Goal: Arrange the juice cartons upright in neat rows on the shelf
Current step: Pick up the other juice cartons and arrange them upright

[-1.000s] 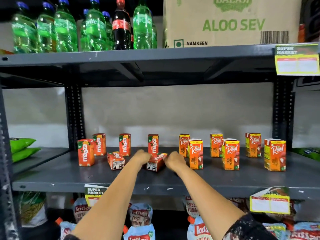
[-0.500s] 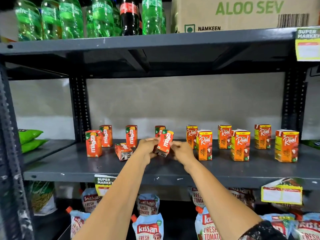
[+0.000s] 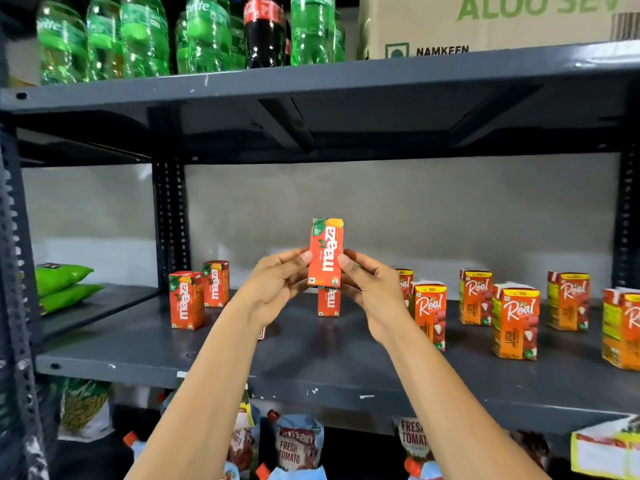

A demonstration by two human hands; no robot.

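Observation:
An orange Maaza carton (image 3: pixel 326 251) is held upright in the air above the grey shelf (image 3: pixel 311 362), pinched between my left hand (image 3: pixel 277 285) and my right hand (image 3: pixel 369 289). Behind it another Maaza carton (image 3: pixel 328 302) stands on the shelf. Two more Maaza cartons (image 3: pixel 187 299) (image 3: pixel 216 284) stand at the left. A lying carton is almost hidden behind my left forearm. Several Real cartons (image 3: pixel 515 322) stand scattered on the right part of the shelf.
Green pouches (image 3: pixel 62 277) lie on the neighbouring shelf at left. Soda bottles (image 3: pixel 145 36) and a cardboard box (image 3: pixel 485 22) sit on the upper shelf. Tomato ketchup pouches (image 3: pixel 298 448) fill the shelf below. Price tags hang from the shelf's front edge.
The lying Maaza carton was picked up off the shelf, turned upright and raised between both hands. The camera has moved closer to the shelf.

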